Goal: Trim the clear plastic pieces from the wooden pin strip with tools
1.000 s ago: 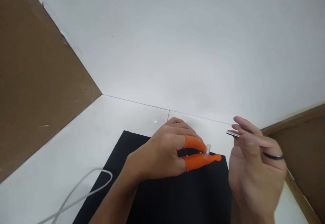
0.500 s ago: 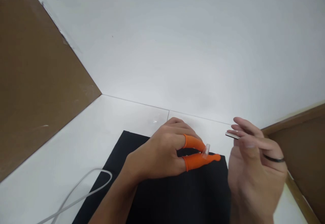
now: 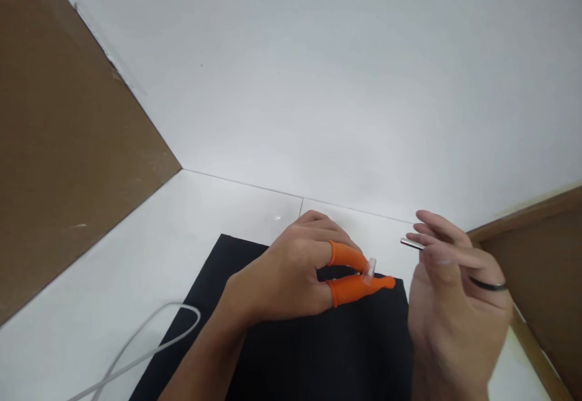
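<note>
My left hand (image 3: 291, 268) is over the black mat (image 3: 327, 358), with orange rubber finger cots (image 3: 352, 290) on its thumb and index finger. Pinched between those two fingertips is a small clear plastic tube (image 3: 370, 271), tilted slightly. To the right, my right hand (image 3: 459, 298) is raised, palm side showing. Its thumb and index finger close on a thin silvery metal rod (image 3: 411, 244), whose tip points left toward the tube but stays apart from it. The rest of the rod is hidden by the fingers. A dark ring (image 3: 488, 284) circles one finger of this hand.
A white cable (image 3: 154, 349) loops over the mat's left edge. Behind the mat rises a white panel (image 3: 300, 86). Brown boards stand at the left (image 3: 68, 146) and right (image 3: 541, 274). A small clear shiny item (image 3: 277, 217) lies behind the mat.
My right hand has shifted slightly left, bringing the metal rod's tip a little nearer the clear tube. My left hand and the tube have stayed in place.
</note>
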